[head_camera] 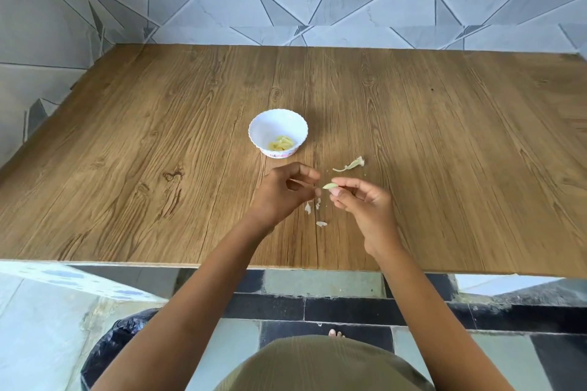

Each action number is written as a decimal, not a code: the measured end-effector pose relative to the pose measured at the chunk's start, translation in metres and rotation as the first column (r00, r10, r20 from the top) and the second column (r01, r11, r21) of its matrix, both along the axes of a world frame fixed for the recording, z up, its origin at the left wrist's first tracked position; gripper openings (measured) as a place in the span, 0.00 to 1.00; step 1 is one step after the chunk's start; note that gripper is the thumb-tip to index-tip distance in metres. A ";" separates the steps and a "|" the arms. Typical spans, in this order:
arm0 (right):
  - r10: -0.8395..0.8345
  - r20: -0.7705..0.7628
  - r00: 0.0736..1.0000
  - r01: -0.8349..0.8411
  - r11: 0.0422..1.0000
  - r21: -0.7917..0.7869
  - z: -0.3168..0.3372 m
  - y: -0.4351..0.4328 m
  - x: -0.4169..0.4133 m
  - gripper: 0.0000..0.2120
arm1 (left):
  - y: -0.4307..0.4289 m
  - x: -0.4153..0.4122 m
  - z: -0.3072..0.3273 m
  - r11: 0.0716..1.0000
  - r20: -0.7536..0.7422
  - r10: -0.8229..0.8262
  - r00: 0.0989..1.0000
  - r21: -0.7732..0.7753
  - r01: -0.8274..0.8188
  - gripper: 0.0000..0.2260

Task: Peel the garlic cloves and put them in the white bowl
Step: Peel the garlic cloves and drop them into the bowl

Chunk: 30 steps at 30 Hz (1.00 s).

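A small white bowl [278, 132] with a scalloped rim stands at the middle of the wooden table [127, 136]; several peeled yellowish cloves [280, 143] lie in its bottom. Just in front of it my right hand [362, 206] pinches a small pale-green garlic clove [329, 186] between thumb and forefinger. My left hand [282, 190] is close beside it, fingers curled, with fingertips near the clove's tip and a thin strip of skin between them. Whether the left fingers touch the clove is unclear.
Bits of papery skin [313, 206] lie on the table under my hands, and a larger stem piece [351, 164] lies right of the bowl. A black-lined bin [120, 349] stands on the floor at the lower left. A tiled wall rises behind the table.
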State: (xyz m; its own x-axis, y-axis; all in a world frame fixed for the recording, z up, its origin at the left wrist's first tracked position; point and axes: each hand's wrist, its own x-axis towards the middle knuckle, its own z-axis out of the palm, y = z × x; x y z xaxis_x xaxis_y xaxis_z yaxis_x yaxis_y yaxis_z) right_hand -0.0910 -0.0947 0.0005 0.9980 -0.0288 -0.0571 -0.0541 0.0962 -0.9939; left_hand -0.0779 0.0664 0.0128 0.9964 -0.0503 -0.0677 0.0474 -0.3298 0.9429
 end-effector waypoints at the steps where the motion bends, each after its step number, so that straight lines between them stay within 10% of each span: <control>1: -0.004 -0.009 1.000 0.004 1.000 0.022 0.001 0.000 0.000 0.08 | 0.000 -0.001 0.003 0.997 -0.049 -0.038 0.998 -0.066 0.035 0.09; 14: 0.016 -0.053 0.998 -0.017 1.000 -0.012 0.001 0.002 -0.003 0.03 | 0.005 -0.001 0.007 0.977 -0.021 -0.159 0.987 -0.151 0.154 0.09; 20: 0.050 0.087 0.995 -0.023 0.957 -0.288 -0.010 0.003 -0.006 0.04 | 0.012 -0.002 0.004 0.988 -0.090 -0.015 0.996 -0.153 0.001 0.04; 30: 0.107 0.214 0.971 0.058 0.763 -0.644 -0.039 0.019 -0.022 0.14 | 0.073 -0.006 -0.026 0.852 0.147 0.334 0.931 0.375 -0.365 0.01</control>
State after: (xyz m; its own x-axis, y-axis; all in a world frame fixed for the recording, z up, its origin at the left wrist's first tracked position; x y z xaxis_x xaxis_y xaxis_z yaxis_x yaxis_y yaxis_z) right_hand -0.1133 -0.0759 -0.0385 0.9805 0.0480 0.1905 0.1838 -0.5660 -0.8037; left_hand -0.0840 0.1397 -0.0129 0.9462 0.3169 0.0655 0.1643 -0.6448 0.7465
